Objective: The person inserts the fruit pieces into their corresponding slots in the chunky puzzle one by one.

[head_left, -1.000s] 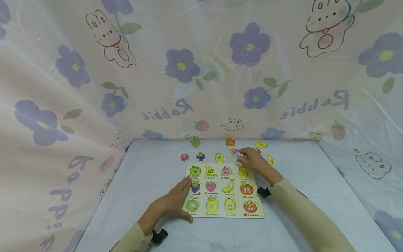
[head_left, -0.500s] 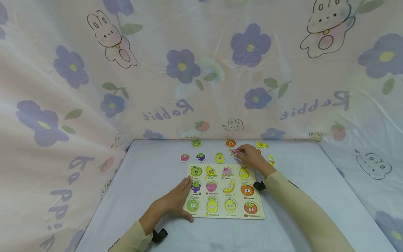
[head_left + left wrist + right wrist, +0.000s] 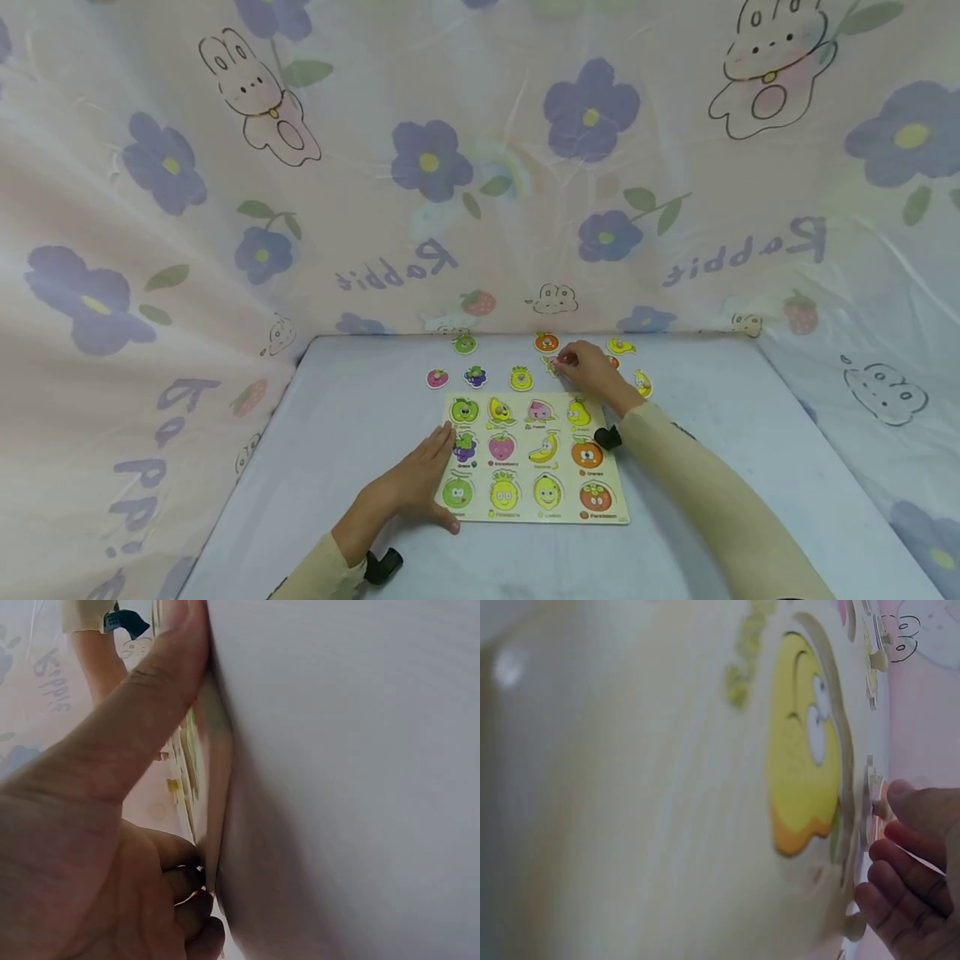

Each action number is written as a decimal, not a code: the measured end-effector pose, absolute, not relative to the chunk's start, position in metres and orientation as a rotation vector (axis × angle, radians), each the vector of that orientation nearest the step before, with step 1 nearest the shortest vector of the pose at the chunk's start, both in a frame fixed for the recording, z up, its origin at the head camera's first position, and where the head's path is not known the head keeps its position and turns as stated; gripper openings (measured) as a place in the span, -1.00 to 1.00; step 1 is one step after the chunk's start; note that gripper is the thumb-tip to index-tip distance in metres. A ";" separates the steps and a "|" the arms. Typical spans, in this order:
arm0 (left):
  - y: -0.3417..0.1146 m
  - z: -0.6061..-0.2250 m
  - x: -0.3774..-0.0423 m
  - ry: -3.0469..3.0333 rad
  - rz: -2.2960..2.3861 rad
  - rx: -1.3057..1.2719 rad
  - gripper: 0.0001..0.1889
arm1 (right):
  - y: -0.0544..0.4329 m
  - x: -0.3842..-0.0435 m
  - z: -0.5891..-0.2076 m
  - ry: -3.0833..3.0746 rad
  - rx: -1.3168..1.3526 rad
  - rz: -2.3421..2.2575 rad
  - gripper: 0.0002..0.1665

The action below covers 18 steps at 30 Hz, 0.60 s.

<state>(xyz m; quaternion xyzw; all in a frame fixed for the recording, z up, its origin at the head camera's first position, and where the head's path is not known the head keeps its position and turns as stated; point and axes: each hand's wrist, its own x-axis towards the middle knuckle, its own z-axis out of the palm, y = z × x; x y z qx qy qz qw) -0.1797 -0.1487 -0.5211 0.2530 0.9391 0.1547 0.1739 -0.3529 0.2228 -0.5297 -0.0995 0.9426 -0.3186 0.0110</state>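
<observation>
My left hand [image 3: 408,479] rests against the left edge of a wooden fruit puzzle board [image 3: 525,518]; its thumb [image 3: 169,667] lies along the near edge in the left wrist view. Beyond the board's far edge, my right hand [image 3: 596,375] pinches the knob of a pink peach puzzle piece [image 3: 552,365], partly hidden behind the fingers. Thumb and fingertips meet at that knob [image 3: 883,809] in the right wrist view. The board carries rows of fruit pictures, among them a peach [image 3: 539,412] and a yellow pear [image 3: 577,412].
Loose knobbed pieces lie behind the board: melon [image 3: 465,343], orange [image 3: 547,342], strawberry [image 3: 438,378], grapes [image 3: 475,377], pineapple [image 3: 521,378], a pear [image 3: 621,345] and banana [image 3: 642,383]. A patterned curtain [image 3: 360,200] rises behind the white table [image 3: 360,392].
My right hand has shifted slightly left, and its thumb and fingers have come together on the peach piece. The left hand and the board stay in place.
</observation>
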 end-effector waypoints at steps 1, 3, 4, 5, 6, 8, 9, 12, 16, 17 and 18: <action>-0.148 -0.521 -0.180 2.665 0.436 0.711 0.58 | 0.222 -0.353 -0.529 2.939 -0.308 -0.993 -0.63; -0.147 -0.521 -0.179 2.670 0.431 0.701 0.58 | 0.221 -0.355 -0.529 2.932 -0.303 -0.989 -0.64; -0.147 -0.521 -0.179 2.671 0.433 0.696 0.58 | 0.220 -0.356 -0.529 2.930 -0.301 -0.986 -0.65; -0.147 -0.521 -0.179 2.671 0.429 0.691 0.58 | 0.220 -0.357 -0.530 2.930 -0.299 -0.982 -0.66; -0.147 -0.520 -0.179 2.671 0.430 0.688 0.58 | 0.219 -0.357 -0.530 2.931 -0.298 -0.978 -0.67; -0.147 -0.520 -0.178 2.670 0.434 0.686 0.58 | 0.219 -0.359 -0.531 2.935 -0.295 -0.970 -0.70; -0.147 -0.520 -0.178 2.670 0.434 0.685 0.58 | 0.218 -0.359 -0.531 2.936 -0.293 -0.973 -0.71; -0.147 -0.519 -0.178 2.673 0.428 0.686 0.58 | 0.217 -0.359 -0.531 2.950 -0.313 -0.973 -0.74; -0.145 -0.516 -0.177 2.679 0.410 0.689 0.57 | 0.216 -0.358 -0.531 2.970 -0.331 -0.977 -0.76; -0.144 -0.515 -0.177 2.681 0.406 0.689 0.57 | 0.215 -0.357 -0.531 2.973 -0.336 -0.981 -0.75; -0.144 -0.514 -0.176 2.682 0.405 0.689 0.57 | 0.215 -0.357 -0.531 2.975 -0.327 -0.985 -0.75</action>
